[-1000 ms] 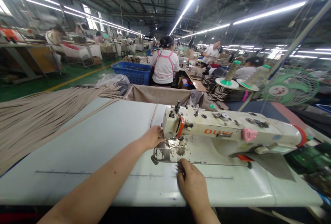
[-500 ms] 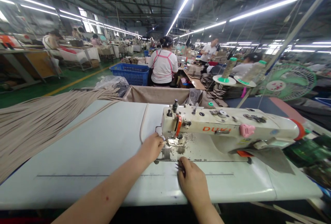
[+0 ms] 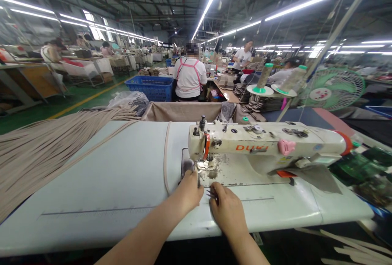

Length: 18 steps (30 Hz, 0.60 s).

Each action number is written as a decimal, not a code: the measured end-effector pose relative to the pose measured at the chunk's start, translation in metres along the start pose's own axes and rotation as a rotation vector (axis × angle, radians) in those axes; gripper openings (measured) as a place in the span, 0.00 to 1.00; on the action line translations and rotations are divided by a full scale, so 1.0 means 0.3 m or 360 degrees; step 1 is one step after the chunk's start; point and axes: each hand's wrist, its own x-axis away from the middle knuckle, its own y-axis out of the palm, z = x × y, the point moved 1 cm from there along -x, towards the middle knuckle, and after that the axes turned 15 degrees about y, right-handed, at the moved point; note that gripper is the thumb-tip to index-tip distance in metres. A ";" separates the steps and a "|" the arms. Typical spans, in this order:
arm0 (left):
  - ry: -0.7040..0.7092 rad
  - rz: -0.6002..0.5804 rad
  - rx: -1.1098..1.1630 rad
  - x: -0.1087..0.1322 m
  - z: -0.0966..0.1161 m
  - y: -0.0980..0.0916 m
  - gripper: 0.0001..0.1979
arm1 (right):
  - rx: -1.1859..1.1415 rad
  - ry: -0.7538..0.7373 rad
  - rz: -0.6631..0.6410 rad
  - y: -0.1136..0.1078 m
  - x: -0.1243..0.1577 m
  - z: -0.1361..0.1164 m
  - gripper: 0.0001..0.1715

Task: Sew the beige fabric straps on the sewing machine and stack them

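1. A beige fabric strip [image 3: 165, 163] is judged to be light, limp and likely to slide on the smooth tabletop. It would be best taken close to the presser foot [image 3: 202, 165] rather than by its loose length.
2. The strip is seen curving up the white sewing table [image 3: 92, 216], and its near end is hidden under the left hand [image 3: 188, 189], just before the presser foot.
3. The fingers of the left hand [image 3: 191, 185] are held together over that spot, but whether the strip is clamped there cannot be told.
4. Small thread snips [image 3: 211, 194] are pinched in the right hand [image 3: 228, 208], with the fingers closed on them and the tips pointed toward the left hand. They are judged light, but sharp near the fabric.
5. The head of a DUKI sewing machine [image 3: 260, 144] overhangs the bed just beyond the hands and is judged to restrict reach to the right.
6. A long bundle of beige strips [image 3: 45, 150] lies well to the left and could be dragged if it is tugged. Farther off, a blue plastic crate [image 3: 150, 87], thread cones [image 3: 263, 78] and a green fan [image 3: 333, 89] are seen.
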 end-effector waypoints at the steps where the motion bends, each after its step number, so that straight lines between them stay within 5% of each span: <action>1: 0.0016 -0.0044 -0.0029 0.012 0.009 -0.004 0.19 | -0.0011 0.0007 -0.0004 0.001 0.000 0.002 0.19; 10: 0.0270 -0.0219 -0.0532 0.144 0.070 -0.067 0.17 | -0.0482 -0.0143 -0.0167 -0.046 0.011 -0.031 0.32; 13: 0.0474 -0.0071 -0.0575 0.180 0.065 -0.082 0.15 | -0.0645 -0.0287 -0.0235 -0.058 0.026 -0.079 0.35; 18: 0.0963 0.0525 -0.0526 0.255 0.018 -0.083 0.15 | -0.0762 -0.0289 -0.0157 -0.045 0.050 -0.118 0.17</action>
